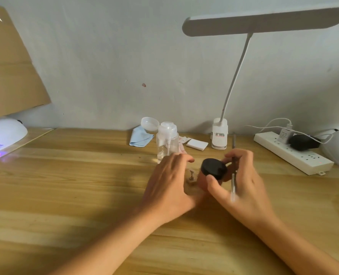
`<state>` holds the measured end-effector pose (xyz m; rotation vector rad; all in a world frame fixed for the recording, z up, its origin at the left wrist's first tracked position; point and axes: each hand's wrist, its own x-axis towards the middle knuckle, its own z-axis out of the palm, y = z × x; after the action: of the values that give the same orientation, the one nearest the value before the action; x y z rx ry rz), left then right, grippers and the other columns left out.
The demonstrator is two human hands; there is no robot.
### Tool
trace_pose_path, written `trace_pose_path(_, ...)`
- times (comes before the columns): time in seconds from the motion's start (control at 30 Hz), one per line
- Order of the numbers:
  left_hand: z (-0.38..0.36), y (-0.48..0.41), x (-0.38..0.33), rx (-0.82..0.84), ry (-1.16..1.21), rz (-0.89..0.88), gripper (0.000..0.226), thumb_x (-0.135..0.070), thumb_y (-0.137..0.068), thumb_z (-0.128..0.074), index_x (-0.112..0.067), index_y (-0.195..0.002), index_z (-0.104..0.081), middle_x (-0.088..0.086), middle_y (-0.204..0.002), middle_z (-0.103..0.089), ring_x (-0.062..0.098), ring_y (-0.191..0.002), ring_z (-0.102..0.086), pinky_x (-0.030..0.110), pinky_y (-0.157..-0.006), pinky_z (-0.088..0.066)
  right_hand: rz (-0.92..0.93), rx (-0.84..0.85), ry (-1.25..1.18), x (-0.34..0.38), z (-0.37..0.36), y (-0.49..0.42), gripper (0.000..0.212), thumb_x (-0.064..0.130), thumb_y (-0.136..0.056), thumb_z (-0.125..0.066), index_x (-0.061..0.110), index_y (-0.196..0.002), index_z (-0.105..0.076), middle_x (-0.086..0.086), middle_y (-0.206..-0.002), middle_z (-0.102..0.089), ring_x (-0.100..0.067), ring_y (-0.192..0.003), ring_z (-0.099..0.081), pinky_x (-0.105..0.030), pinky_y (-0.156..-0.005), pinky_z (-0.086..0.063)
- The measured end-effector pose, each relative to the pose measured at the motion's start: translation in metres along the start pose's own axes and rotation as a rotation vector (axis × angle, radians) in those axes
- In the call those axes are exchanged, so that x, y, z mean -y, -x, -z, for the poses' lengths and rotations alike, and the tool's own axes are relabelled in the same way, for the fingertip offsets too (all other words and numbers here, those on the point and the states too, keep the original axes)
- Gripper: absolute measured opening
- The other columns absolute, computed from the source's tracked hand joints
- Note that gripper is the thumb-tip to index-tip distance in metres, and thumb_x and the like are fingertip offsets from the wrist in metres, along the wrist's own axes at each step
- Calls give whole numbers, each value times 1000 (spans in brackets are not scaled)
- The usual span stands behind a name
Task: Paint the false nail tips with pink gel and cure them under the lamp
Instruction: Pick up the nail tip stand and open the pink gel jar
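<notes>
A single head-worn camera looks forward and down — close over the wooden desk (65, 195), facing the wall (115, 56) behind it.

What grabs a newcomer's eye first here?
The two hands meet mid-frame. The right hand grips the black lid of a pink jar, with a thin metal tool tucked in the same hand. The left hand sits close beside the jar, its hold blurred. Next come the nail lamp glowing purple at far left and the white desk lamp overhanging at upper right.
</notes>
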<state>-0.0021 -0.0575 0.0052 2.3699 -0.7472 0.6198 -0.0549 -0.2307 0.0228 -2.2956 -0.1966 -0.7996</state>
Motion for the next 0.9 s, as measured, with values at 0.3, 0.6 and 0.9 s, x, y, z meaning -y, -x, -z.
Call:
trace_pose_path(0.3, -3, 0, 6, 54, 1, 69, 59, -52, -80, -73, -24, -126, -49, -10, -122, -56, 9, -114, -51, 28, -97, -42, -75, -70, -28, -5, -3, 1, 57, 56, -71, -58, 25, -112, -34, 8, -95, -53, -5, -85, -57, -37, -71, -50)
trace_pose_path(0.6, -2, -10, 14, 17, -31, 224, 28, -38, -87, -69, -32, -103, -46, -17, -91, -62, 5, -81, -56, 24, -66, -39, -130, 9, -21, -7, -4, -2, 55, 47, -72, -58, 23, -116, -36, 6, -99, -55, -14, -88, -58, -44, -80, -51)
trace_pose_path(0.9, -6, 0, -12, 73, 151, -66, 59, -49, -79, -68, -26, -129, -46, -13, -119, -58, 1, -106, -51, 11, -86, -37, -64, 17, -91, -12, -6, -2, 55, 44, -73, -62, 26, -117, -35, 11, -102, -55, -4, -95, -58, -35, -80, -52)
